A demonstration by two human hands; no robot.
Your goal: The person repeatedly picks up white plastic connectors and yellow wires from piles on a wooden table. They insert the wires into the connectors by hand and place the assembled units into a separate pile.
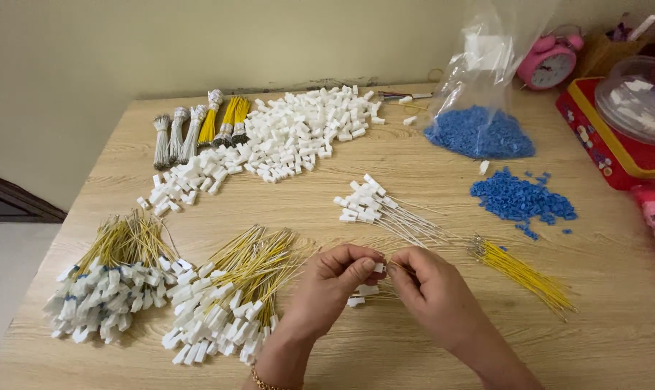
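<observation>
- Two hands meet at the lower centre of the frame: your left hand pinches a small white connector between thumb and fingertips, and your right hand pinches a thin wire end right against it.
- Judging by this, the step in hand is seating a wire into the connector; the next move would call for a steady, straight push with the wire lined up to the opening.
- Just above your hands, a fan of wires with white connectors lies on the wooden surface, its yellow ends trailing to the lower right.
- At the lower left sit two heaps of yellow wires with white connectors fitted.
- Across the upper centre spreads a pile of loose white connectors, with tied wire bundles to its left.
- At the upper right, a clear plastic bag stands open, holding blue pieces; more blue pieces lie loose below it.
- At the far right edge, a red tray carries a clear lidded tub; its contents are unclear.
</observation>
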